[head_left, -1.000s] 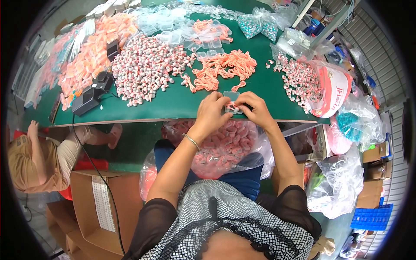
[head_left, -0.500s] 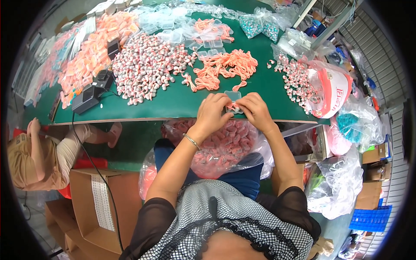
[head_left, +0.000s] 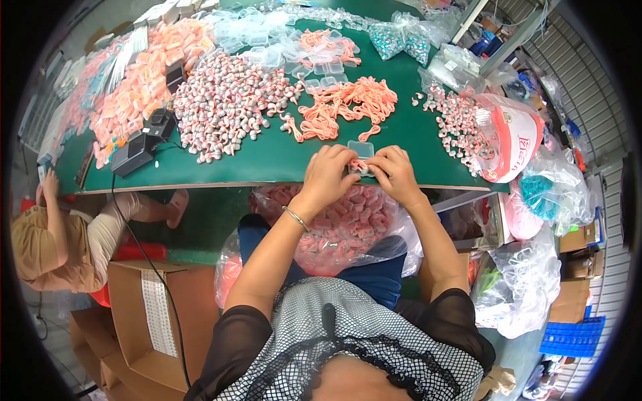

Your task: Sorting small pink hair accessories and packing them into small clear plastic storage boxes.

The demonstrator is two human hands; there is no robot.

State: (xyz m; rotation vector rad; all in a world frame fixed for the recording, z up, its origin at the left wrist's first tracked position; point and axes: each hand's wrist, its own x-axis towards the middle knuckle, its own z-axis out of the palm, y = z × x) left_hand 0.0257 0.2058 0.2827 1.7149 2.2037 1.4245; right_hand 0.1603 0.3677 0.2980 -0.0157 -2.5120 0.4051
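At the table's front edge a small clear plastic case [head_left: 361, 150] stands with its lid raised. Something orange-pink, cord-like, and small grey bits lie inside it, partly hidden by fingers. My left hand [head_left: 328, 172] grips the case's left side, thumb and fingers closed around it. On the other side my right hand [head_left: 396, 175] has its fingers bent and pressed at the case's right edge and contents. Just beyond lies a heap of orange cords [head_left: 354, 103]. Left of that spreads a big pile of small pink-and-grey plugs [head_left: 227, 100].
Orange filled cases [head_left: 134, 80] and black boxes [head_left: 137, 150] with a cable are at left. More plugs spill from a red-white bag [head_left: 515, 137] at right. A bag of pink cases [head_left: 348, 230] rests below the edge. Another person [head_left: 50, 247] sits at far left beside cardboard boxes [head_left: 160, 321].
The case's lid shows more clearly, and my right fingers have shifted slightly at the case. At far left the other person's hand has moved up to the table edge.
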